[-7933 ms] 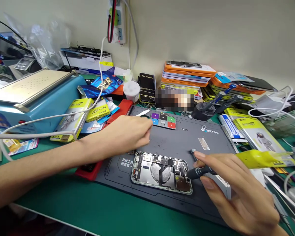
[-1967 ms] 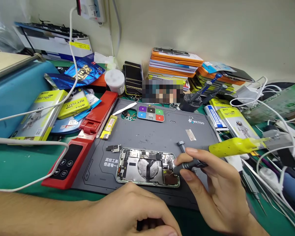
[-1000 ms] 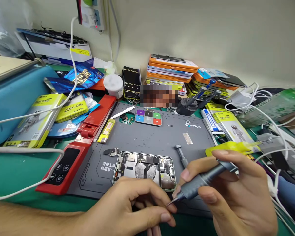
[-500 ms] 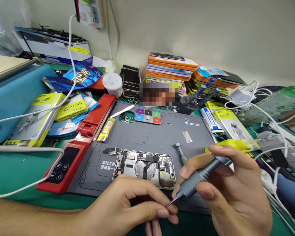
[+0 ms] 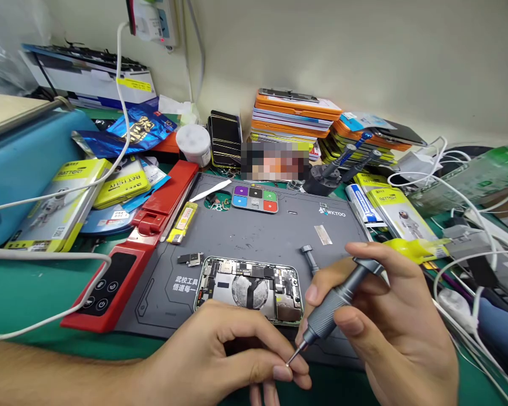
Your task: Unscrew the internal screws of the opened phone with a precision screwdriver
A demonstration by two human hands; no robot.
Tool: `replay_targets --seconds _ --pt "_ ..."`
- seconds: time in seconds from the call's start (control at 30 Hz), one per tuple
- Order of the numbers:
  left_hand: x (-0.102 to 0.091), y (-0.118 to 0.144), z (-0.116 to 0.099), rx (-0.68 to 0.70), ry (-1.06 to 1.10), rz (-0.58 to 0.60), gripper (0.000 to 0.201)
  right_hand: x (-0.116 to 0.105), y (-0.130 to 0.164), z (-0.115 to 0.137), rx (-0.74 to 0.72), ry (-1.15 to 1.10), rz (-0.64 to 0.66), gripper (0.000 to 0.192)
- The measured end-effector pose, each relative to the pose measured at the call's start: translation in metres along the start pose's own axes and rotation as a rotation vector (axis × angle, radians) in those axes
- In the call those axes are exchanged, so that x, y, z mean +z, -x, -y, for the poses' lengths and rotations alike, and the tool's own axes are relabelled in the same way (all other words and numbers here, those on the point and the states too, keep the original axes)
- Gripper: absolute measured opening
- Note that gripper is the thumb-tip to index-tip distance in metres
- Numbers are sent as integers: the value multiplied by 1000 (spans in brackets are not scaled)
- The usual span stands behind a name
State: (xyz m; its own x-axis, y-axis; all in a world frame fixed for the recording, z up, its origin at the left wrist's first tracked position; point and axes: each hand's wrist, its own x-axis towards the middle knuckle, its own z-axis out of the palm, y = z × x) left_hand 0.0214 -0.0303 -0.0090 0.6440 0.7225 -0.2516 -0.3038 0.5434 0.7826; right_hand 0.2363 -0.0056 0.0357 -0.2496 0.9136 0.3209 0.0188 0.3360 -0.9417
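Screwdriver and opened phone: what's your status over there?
Right hand grips screwdriver, tip at left hand's fingertips. Opened phone lying on gray mat. Left hand hiding part of phone's near edge.

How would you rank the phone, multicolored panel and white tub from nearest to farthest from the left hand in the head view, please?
1. Phone, partly hidden behind the left hand.
2. Multicolored panel, on the mat, toward its back.
3. White tub, behind the mat, leftward.

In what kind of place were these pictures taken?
Probably a phone-repair workplace: an opened phone lies on a work mat, the right hand holds a screwdriver, and yellow boxes read BATTERY.
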Motion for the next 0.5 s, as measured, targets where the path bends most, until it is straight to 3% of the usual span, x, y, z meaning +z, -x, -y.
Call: replay_targets --seconds 0.5 --pt "-1 0 -3 -23 16 11 9 1 -1 0 42 -54 17 37"
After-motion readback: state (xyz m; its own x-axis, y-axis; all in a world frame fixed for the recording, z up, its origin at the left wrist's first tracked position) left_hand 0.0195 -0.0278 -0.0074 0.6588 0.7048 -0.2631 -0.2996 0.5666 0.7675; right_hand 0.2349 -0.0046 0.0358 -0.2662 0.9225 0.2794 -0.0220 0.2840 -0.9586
